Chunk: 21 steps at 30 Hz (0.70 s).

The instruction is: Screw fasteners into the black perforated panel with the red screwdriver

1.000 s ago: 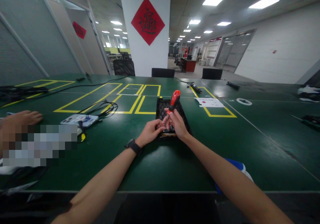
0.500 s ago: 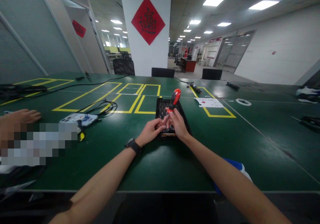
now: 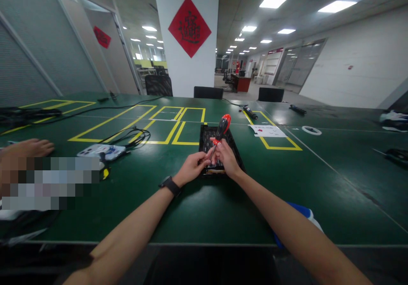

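Note:
My right hand grips a screwdriver with a red and black handle, its handle tilted up and away, its tip pointing down toward my left hand. My left hand, a dark watch on its wrist, pinches something small at the screwdriver's tip; what it is stays too small to tell. Both hands hover over the near end of a black tray lying on the green table.
Another person's hand rests on the table at the far left. A phone and black cables lie left of the tray. A paper sheet, a tape roll and tools sit further right. Yellow tape outlines mark the table.
The hands and screwdriver have stayed nearly in place over the tray. The view has shifted very slightly.

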Each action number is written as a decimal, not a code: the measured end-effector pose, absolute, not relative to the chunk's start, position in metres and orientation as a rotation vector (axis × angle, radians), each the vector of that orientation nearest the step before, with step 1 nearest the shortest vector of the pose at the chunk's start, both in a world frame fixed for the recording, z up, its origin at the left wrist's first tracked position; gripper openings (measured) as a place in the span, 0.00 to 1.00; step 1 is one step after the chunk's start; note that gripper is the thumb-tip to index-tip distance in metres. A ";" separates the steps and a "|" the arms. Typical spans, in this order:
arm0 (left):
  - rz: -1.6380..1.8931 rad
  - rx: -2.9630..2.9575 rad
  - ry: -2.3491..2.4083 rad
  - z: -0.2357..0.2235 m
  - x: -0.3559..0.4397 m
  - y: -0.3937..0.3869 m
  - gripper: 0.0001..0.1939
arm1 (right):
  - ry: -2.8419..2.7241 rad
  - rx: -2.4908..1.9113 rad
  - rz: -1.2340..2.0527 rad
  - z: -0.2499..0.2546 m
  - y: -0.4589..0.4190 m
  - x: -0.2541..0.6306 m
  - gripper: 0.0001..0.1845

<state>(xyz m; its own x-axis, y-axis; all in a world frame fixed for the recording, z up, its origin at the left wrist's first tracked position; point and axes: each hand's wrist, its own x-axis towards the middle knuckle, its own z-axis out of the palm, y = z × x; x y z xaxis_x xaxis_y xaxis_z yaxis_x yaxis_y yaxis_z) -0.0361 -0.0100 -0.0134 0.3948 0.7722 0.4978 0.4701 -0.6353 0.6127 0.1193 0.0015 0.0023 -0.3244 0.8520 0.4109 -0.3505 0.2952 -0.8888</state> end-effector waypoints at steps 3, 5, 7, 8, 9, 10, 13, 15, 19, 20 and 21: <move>1.105 2.290 1.062 -0.012 -0.035 -0.011 0.12 | -1.407 -0.492 1.310 0.003 0.001 0.119 0.19; 1.102 2.278 1.074 -0.011 -0.035 -0.013 0.12 | -1.410 -0.489 1.289 0.004 0.000 0.119 0.19; 1.099 2.255 1.074 -0.010 -0.034 -0.014 0.12 | -1.421 -0.491 1.270 0.004 -0.001 0.119 0.19; 1.097 2.242 1.070 -0.009 -0.034 -0.014 0.12 | -1.426 -0.492 1.264 0.004 -0.001 0.119 0.19; 1.095 2.230 1.064 -0.009 -0.034 -0.014 0.12 | -1.431 -0.493 1.259 0.004 -0.002 0.119 0.19; 1.091 2.220 1.057 -0.009 -0.034 -0.014 0.13 | -1.436 -0.493 1.256 0.004 -0.002 0.119 0.19; 1.070 2.218 1.054 -0.011 -0.035 -0.012 0.13 | -1.447 -0.494 1.250 0.004 -0.002 0.119 0.19; 1.058 2.236 1.060 -0.013 -0.036 -0.010 0.13 | -1.448 -0.489 1.261 0.004 -0.001 0.120 0.19; 1.046 2.269 1.063 -0.015 -0.036 -0.009 0.13 | -1.428 -0.487 1.322 0.003 0.001 0.121 0.19; 1.049 2.272 1.061 -0.015 -0.036 -0.009 0.13 | -1.426 -0.491 1.335 0.002 0.002 0.121 0.19; 1.056 2.274 1.060 -0.015 -0.036 -0.009 0.13 | -1.426 -0.495 1.342 0.002 0.003 0.121 0.19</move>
<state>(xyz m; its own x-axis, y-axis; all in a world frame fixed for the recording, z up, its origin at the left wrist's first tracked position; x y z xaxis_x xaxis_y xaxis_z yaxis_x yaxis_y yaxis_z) -0.0362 -0.0095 -0.0153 0.4222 0.7803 0.4614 0.4645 -0.6233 0.6291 0.1211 0.0029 0.0020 -0.3477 0.8467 0.4027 -0.3504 0.2810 -0.8935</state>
